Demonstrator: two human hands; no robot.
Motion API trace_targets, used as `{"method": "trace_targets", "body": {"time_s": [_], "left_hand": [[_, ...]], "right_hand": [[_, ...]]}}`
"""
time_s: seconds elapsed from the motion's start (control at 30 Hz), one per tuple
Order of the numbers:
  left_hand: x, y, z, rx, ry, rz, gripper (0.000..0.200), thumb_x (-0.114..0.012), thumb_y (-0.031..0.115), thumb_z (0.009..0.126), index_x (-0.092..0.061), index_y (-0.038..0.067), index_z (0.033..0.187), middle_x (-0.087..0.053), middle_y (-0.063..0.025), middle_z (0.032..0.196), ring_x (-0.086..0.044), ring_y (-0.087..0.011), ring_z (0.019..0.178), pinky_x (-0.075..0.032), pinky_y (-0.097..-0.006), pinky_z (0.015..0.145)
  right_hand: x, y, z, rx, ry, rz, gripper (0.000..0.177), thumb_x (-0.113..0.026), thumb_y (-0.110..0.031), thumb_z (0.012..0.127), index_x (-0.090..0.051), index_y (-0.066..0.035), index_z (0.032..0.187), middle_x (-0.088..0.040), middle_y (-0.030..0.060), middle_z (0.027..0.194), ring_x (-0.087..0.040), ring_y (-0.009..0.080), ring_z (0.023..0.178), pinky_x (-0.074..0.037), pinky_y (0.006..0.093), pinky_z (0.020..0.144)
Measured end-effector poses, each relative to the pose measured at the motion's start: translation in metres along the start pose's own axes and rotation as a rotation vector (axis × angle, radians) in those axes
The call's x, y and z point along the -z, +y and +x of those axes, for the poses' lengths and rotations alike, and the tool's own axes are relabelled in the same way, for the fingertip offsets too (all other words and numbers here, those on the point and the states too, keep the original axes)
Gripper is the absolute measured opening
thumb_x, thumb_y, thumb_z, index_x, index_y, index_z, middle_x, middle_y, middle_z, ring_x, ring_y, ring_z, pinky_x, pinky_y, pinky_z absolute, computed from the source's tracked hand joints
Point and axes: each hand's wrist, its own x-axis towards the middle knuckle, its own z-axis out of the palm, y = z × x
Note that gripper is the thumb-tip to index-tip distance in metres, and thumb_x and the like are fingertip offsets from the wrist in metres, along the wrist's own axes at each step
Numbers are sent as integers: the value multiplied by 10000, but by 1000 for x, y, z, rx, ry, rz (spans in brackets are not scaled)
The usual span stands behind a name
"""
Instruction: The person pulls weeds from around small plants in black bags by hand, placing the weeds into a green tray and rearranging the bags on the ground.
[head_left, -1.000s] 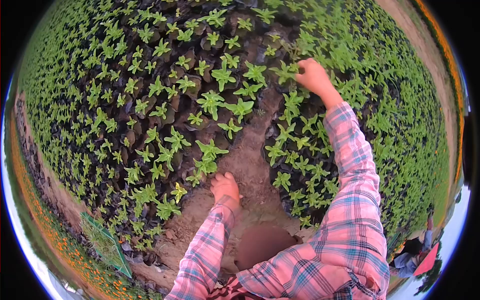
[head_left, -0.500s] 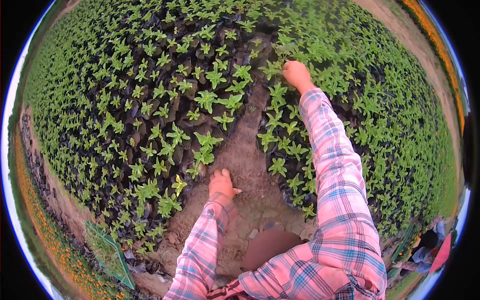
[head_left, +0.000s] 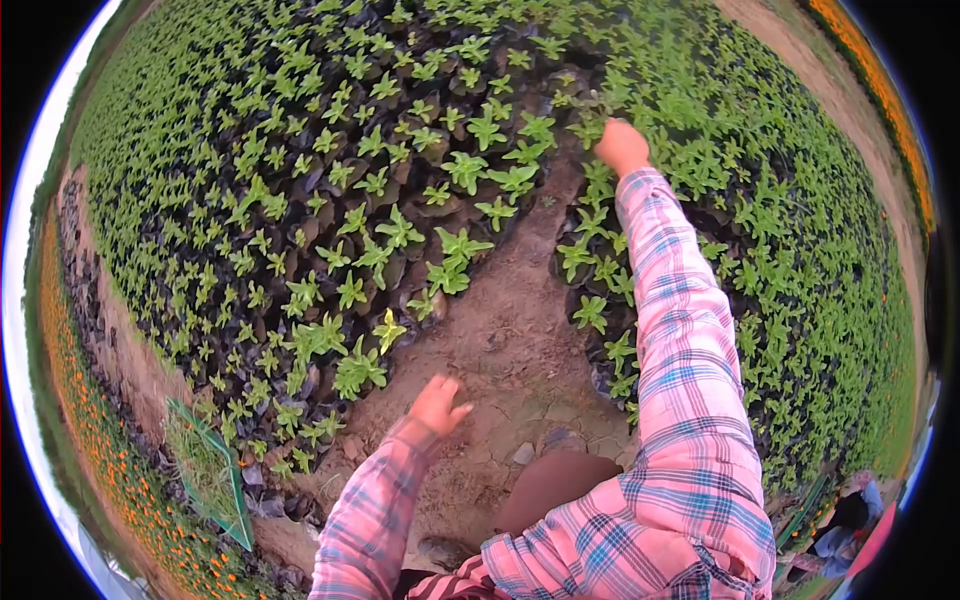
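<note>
My right hand [head_left: 622, 148] reaches far forward to the green seedlings [head_left: 592, 115] at the head of the bare path. Its fingers are closed round something among the leaves that I cannot make out. My left hand [head_left: 438, 405] hangs over the brown soil [head_left: 520, 320], its fingers apart and nothing in them. A yellowish seedling [head_left: 388, 331] stands in a dark bag just up and left of that hand. Rows of leafy seedlings [head_left: 463, 172] in black bags flank the wedge of soil.
A green-edged crate [head_left: 238, 495] of thin greenery lies at lower left. Orange flowers [head_left: 125, 500] line the far left. Another person [head_left: 848, 525] is at the lower right edge. A stone [head_left: 523, 454] lies near my knee [head_left: 550, 488].
My left hand has drawn back from the bags' edge, down over the soil. My right hand stays at the far seedlings while the view has shifted, moving the plants rightward in the picture.
</note>
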Motion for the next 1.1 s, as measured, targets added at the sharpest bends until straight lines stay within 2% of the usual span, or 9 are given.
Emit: {"method": "trace_targets", "body": {"time_s": [0.37, 0.5, 0.57, 0.7, 0.73, 0.83, 0.9, 1.03, 1.1], "left_hand": [[0, -113, -246, 501, -119, -337, 307, -703, 221, 791, -568, 14, 973, -611, -119, 845, -596, -206, 786, -478, -322, 702], [-15, -115, -272, 485, 4, -507, 282, -698, 204, 802, -574, 23, 979, -620, -78, 812, -598, -175, 771, -483, -312, 701], [-13, -118, -270, 649, -45, -873, 271, -691, 196, 810, -573, 35, 992, -604, -47, 815, -590, -158, 790, -484, -314, 706], [-7, -123, -245, 393, 68, -913, 261, -666, 182, 826, -559, 44, 1020, -567, -35, 890, -534, -123, 839, -455, -296, 733], [-22, -144, -245, 233, 113, -864, 283, -668, 210, 823, -552, 46, 1022, -552, -25, 911, -511, -116, 849, -441, -292, 736], [-13, -124, -240, 192, 90, -944, 274, -656, 291, 833, -554, 70, 960, -534, 1, 837, -488, -85, 788, -417, -280, 676], [-36, -129, -244, 206, 118, -1016, 306, -670, 314, 824, -553, 67, 961, -545, 3, 801, -492, -83, 757, -416, -277, 649], [-78, -127, -247, 336, 163, -1225, 326, -632, 318, 857, -527, 51, 1011, -591, -50, 847, -602, -138, 757, -503, -295, 643], [-99, -127, -250, 395, 317, -1550, 289, -602, 277, 884, -503, 36, 1011, -583, -61, 879, -619, -163, 778, -526, -309, 697]], "right_hand": [[7, -5, -20, 201, 305, -92, 134, -547, -131, 755, -624, -77, 850, -651, 130, 840, -633, 327, 786, -497, 438, 671], [35, -26, -45, 206, 316, -77, 156, -577, -190, 752, -609, -67, 842, -645, 135, 814, -629, 333, 770, -493, 438, 661], [48, -36, -61, 228, 334, -119, 167, -577, -207, 752, -610, -71, 845, -644, 136, 810, -629, 334, 763, -492, 441, 653], [91, -74, -127, 275, 383, -181, 189, -576, -246, 750, -614, -75, 822, -642, 142, 779, -627, 334, 745, -488, 451, 629], [104, -90, -148, 276, 334, -191, 201, -578, -261, 747, -614, -68, 793, -639, 146, 757, -625, 338, 728, -486, 454, 618], [114, -133, -213, 451, 174, -202, 246, -599, -290, 726, -607, -45, 710, -633, 162, 700, -611, 371, 684, -478, 457, 596], [104, -160, -254, 532, -2, -21, 256, -627, -272, 704, -613, -16, 695, -624, 185, 673, -623, 334, 631, -476, 407, 568], [69, -216, -347, 557, -503, 372, 271, -682, -224, 686, -625, 41, 683, -618, 111, 612, -565, 134, 580, -447, 293, 541], [61, -262, -398, 534, -702, 409, 275, -692, -235, 684, -644, 35, 705, -612, 70, 610, -541, 124, 578, -448, 292, 547]]}}
